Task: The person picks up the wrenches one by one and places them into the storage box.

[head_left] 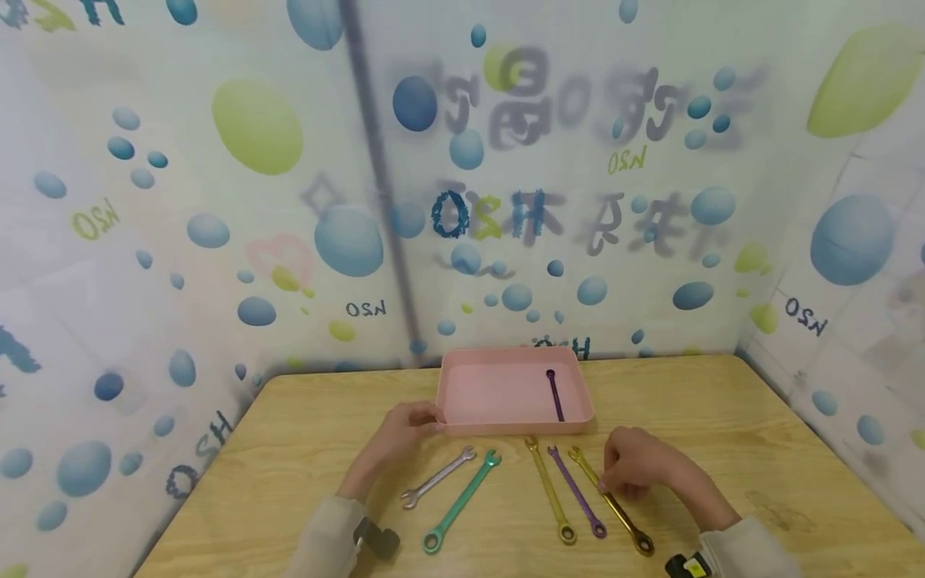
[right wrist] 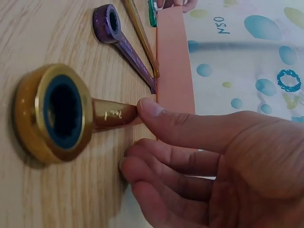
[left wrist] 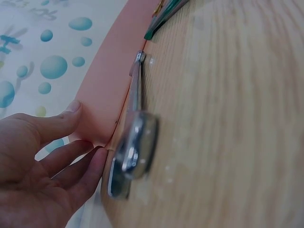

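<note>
A pink tray (head_left: 506,428) lies at the back of the wooden table with a dark purple wrench (head_left: 555,395) inside. My left hand (head_left: 405,433) holds the tray's front left corner, its thumb (left wrist: 71,111) on the wall and fingertips (left wrist: 99,159) low at the corner. With thumb and fingers my right hand (head_left: 639,463) pinches the shiny gold wrench (head_left: 621,515) by its shaft, ring end towards me. Left of it lie a purple wrench (head_left: 578,492) and a yellow-gold wrench (head_left: 551,495). A green wrench (head_left: 461,503) and a silver wrench (head_left: 438,478) lie nearer my left hand.
Behind the tray and at both sides stand pale walls (head_left: 535,321) printed with blue and green drops. The wooden table (head_left: 723,417) shows bare wood right of the tray. Dark devices (head_left: 377,539) are strapped at both wrists.
</note>
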Tool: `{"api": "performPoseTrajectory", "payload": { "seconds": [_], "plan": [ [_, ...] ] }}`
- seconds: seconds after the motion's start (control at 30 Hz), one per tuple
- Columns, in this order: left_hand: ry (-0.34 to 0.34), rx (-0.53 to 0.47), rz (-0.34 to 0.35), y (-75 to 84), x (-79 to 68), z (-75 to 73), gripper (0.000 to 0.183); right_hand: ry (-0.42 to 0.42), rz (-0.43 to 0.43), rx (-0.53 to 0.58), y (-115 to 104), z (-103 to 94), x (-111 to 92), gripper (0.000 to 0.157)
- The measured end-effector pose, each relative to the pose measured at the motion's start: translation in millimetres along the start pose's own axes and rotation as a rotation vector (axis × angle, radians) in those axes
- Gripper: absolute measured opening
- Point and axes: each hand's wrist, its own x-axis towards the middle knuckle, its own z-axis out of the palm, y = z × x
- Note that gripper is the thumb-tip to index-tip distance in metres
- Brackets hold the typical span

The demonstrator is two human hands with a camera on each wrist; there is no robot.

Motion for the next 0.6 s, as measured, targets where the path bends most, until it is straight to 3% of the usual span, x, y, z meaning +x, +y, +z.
{"api": "performPoseTrajectory", "payload": {
  "seconds": [0.2, 0.43, 0.6],
  "plan": [
    [-0.004, 0.007, 0.014, 0.7, -0.5, -0.1, 0.007, -0.011, -0.047, 0.003, 0.3, 1.5, 0.1, 0.022],
    [-0.004, 0.016, 0.017, -0.2, -1.0, -0.3, 0.007, -0.022, -0.005, -0.013, 1.5, 5.8, 2.9, 0.025],
    [-0.005, 0.013, 0.015, -1.7, -0.7, -0.2, 0.009, 0.016, -0.010, -0.033, 1.1, 7.4, 2.7, 0.025]
  ]
}}
